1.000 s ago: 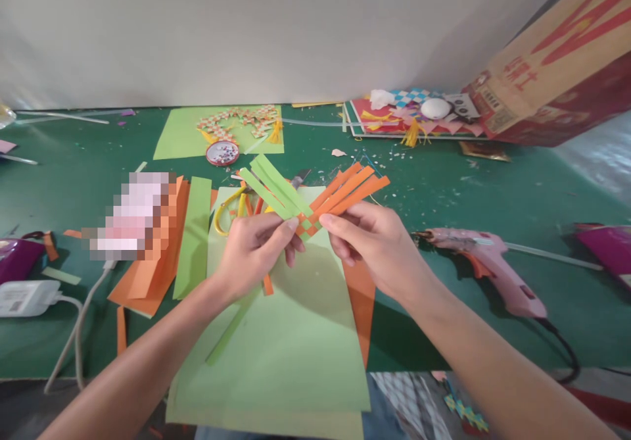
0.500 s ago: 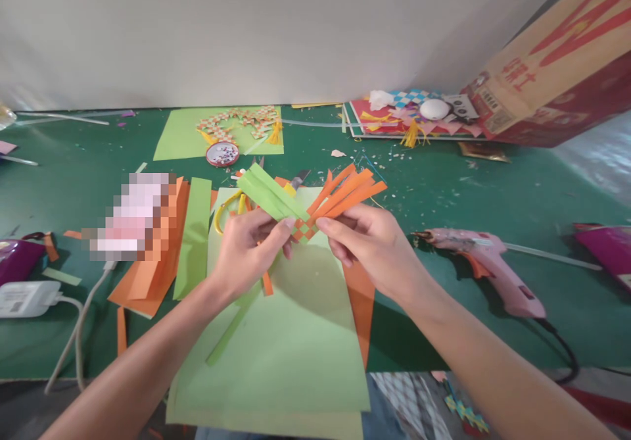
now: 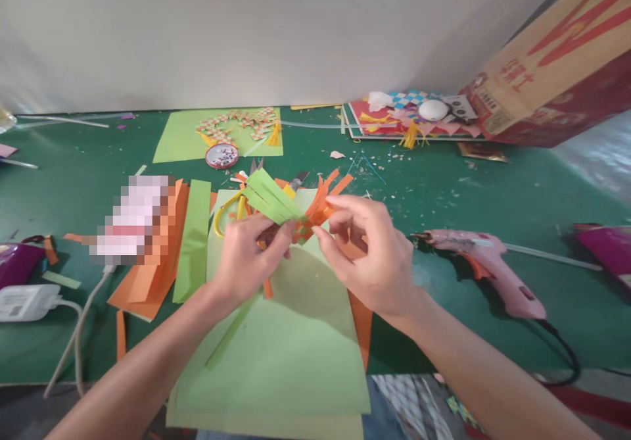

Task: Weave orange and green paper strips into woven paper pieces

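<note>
Together our hands pinch a small woven paper piece [image 3: 302,226] above the surface [image 3: 444,190]: flat strips of thin, matte paper, crossed into a checkered patch of orange and light green. Our left hand [image 3: 246,256] is closed on the weave from its left side, thumb and forefinger pressing the green strips [image 3: 269,198], which fan out flat and straight, their long axis running up and to the left, away from us. Our right hand [image 3: 372,256] grips the right side with thumb and fingertips; the orange strips [image 3: 328,196] slant up and to the right, partly hidden behind the fingers. One loose green strip [image 3: 231,331] hangs down from the weave toward the lower left.

Under the hands lies a large light green sheet [image 3: 290,354] with an orange sheet [image 3: 362,315] showing at its right edge. Yellow-handled scissors [image 3: 229,210] rest just beyond the left hand. To the left sits a stack of orange and green paper [image 3: 172,243]. A pink glue gun [image 3: 486,262], smooth plastic, lies well apart on the right, nozzle pointing left. Farther back, a small round dish [image 3: 221,155] holds what look like tiny beads, beside finished checkered weaves [image 3: 236,123] on another green sheet. A cardboard box [image 3: 552,65] leans at the far right.
</note>
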The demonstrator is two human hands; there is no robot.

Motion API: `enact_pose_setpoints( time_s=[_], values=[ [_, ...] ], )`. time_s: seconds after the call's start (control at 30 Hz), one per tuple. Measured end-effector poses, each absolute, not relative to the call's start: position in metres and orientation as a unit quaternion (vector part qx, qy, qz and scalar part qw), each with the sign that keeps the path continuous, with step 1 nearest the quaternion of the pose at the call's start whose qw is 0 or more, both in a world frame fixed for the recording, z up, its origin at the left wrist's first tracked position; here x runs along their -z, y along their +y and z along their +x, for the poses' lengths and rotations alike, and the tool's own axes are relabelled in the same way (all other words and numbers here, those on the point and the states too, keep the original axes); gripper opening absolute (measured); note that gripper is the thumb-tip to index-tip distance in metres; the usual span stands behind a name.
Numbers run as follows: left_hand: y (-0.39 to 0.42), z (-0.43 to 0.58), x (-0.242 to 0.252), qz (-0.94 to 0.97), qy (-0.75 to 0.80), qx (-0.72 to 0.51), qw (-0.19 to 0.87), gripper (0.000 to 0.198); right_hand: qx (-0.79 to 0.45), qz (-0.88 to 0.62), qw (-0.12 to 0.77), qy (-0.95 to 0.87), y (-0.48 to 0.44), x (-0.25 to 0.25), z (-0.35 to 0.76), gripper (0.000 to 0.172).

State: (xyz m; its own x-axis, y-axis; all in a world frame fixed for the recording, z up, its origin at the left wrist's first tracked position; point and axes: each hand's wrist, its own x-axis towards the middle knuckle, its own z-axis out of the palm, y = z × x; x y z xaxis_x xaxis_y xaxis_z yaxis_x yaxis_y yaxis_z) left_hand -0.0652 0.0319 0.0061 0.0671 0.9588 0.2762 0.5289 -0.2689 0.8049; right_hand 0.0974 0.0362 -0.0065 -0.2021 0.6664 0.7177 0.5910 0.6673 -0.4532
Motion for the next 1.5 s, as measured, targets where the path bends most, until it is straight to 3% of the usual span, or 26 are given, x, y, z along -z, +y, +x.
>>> enact_pose_setpoints(
  time_s=[0.17, 0.43, 0.93, 1.5],
  values=[
    [0.032, -0.066, -0.005, 0.692, 0.534, -0.408, 0.262, 0.038, -0.014, -0.325, 0.510, -0.796, 0.033, -0.002, 0.101, 0.019],
    [0.031, -0.064, -0.006, 0.715, 0.517, -0.403, 0.243, 0.036, 0.057, -0.348, 0.445, -0.823, 0.039, 0.004, 0.096, 0.007],
    [0.031, -0.065, 0.001, 0.773, 0.478, -0.383, 0.162, 0.040, 0.064, -0.360, 0.452, -0.814, 0.040, 0.010, 0.095, 0.015],
    [0.031, -0.063, -0.004, 0.759, 0.478, -0.382, 0.223, 0.038, 0.047, -0.368, 0.456, -0.809, 0.041, 0.009, 0.096, 0.016]
  ],
)
